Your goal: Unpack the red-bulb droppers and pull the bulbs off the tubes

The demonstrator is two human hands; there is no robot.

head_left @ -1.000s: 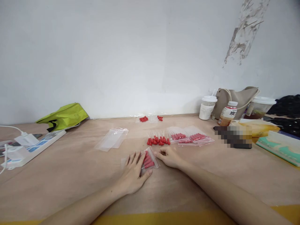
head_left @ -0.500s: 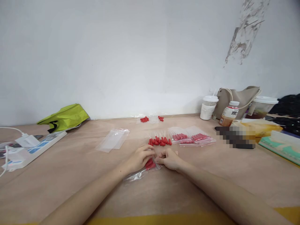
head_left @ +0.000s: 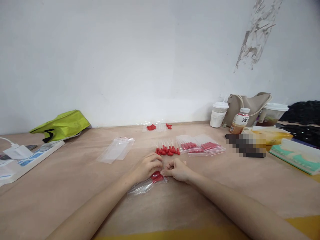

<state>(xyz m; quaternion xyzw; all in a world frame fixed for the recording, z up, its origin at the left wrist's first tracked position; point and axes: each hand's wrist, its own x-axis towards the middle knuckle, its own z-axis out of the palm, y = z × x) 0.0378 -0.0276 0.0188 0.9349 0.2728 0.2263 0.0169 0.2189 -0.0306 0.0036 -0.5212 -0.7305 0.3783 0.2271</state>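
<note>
A clear zip-lock bag lies on the table in front of me, with red-bulbed droppers inside. Over its far side rests my left hand, fingers curled down on the bag. My right hand is closed in a pinch at the bag's right end, by its zip edge. Just beyond both hands lies a row of loose droppers, red bulbs toward me. Filled zip-lock bags of droppers overlap to their right. Flat zip-lock bags without droppers lie to the left.
More red bulbs lie on clear plastic by the wall. At left are a power strip and a green bag. A lidded cup, bottle, beige bag and tissue pack stand at right.
The view has turned slightly right, so everything sits a little further left. My right fingertips have shifted slightly left along the bag's zip end. My left hand stays on the bag.
</note>
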